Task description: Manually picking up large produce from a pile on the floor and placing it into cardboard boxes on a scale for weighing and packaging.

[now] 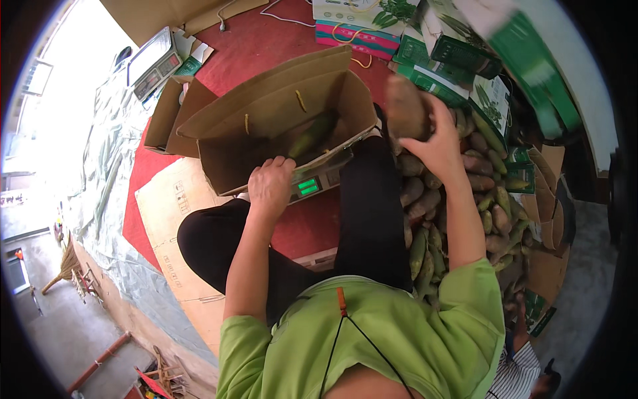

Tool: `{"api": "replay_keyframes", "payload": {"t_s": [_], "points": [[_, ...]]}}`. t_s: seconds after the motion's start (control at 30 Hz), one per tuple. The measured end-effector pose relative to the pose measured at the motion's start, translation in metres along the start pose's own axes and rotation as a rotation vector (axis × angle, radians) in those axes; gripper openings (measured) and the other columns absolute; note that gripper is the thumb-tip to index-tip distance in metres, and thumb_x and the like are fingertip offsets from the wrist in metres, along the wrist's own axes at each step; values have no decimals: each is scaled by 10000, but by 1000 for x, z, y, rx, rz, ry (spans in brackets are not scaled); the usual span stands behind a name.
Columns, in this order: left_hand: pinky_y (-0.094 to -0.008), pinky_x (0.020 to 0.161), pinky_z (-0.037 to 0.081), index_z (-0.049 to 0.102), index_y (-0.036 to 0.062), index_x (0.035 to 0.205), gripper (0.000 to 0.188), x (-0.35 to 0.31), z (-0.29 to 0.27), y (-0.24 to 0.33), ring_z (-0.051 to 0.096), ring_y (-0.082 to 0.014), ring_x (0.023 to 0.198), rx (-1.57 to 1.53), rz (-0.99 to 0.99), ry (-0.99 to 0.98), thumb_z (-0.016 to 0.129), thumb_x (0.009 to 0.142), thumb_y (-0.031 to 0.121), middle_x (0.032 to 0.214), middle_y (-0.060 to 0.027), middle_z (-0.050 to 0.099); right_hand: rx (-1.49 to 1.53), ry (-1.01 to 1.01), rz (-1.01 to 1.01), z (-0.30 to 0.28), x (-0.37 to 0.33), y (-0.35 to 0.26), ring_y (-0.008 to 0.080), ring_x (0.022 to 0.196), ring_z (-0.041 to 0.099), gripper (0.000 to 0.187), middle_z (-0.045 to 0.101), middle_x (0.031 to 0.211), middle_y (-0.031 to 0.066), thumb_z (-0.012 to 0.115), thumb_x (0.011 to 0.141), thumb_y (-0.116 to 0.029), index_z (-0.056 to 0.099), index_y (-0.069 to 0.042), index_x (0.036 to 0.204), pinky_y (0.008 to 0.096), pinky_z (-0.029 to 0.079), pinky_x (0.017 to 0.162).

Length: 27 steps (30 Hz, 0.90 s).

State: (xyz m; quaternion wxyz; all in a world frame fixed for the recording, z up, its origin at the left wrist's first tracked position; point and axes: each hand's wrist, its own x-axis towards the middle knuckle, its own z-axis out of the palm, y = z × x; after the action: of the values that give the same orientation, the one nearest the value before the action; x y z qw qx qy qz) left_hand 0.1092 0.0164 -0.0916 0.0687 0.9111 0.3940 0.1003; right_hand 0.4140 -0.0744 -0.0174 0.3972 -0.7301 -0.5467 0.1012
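Observation:
My right hand grips a large brown root vegetable, blurred by motion, above the right side of my knee. Fingers of my left hand are bent over the near rim of an open cardboard box with yellow cord handles. Inside the box lies a long green root vegetable; the rest of its bottom is in shadow. The box stands on a scale, whose green-lit display shows beside my left wrist. At my right is a heap of brown and green root vegetables.
A second scale and a small open carton stand at the far left. Green-and-white printed boxes are stacked at the far right. Flattened cardboard lies by my left knee on red floor covering. Another person's striped sleeve shows lower right.

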Motion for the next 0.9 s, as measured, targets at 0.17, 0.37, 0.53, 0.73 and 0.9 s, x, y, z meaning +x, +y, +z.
{"api": "replay_keyframes", "payload": {"t_s": [0.17,0.37,0.53,0.73,0.9], "points": [[-386,698,482,603,114,816,124,0,-1,0,615,-244,859,-11,6,-28,587,708,56,823,-46,602,-64,-277,-409,59,46,-60,339,1137,491,708,561,1192,131,777,558,-97,517,-87,1216,425,385,985],[-398,707,481,590,118,849,95,-4,2,2,609,-246,878,43,5,-73,595,755,110,842,-54,594,-381,-551,-530,163,53,-83,283,1112,511,567,590,1121,72,695,646,-55,543,-131,1188,432,437,883],[-410,693,477,565,113,826,38,0,5,2,604,-271,838,32,31,-44,561,795,135,833,-70,588,-279,-594,-647,212,49,-72,264,1121,527,489,610,1102,58,683,711,-131,564,-155,1185,443,436,890],[-437,676,494,556,98,812,39,7,4,-4,602,-305,824,50,35,-38,555,774,91,831,-84,593,-53,-368,-481,140,57,-66,271,1094,552,441,627,1097,66,684,745,-151,587,-111,1174,411,457,931],[-423,681,495,567,100,832,124,8,5,1,601,-289,839,39,31,-46,623,726,69,840,-66,595,275,-245,-91,42,20,5,204,895,637,324,659,1011,88,659,796,-122,616,-58,1111,322,509,800]]}}
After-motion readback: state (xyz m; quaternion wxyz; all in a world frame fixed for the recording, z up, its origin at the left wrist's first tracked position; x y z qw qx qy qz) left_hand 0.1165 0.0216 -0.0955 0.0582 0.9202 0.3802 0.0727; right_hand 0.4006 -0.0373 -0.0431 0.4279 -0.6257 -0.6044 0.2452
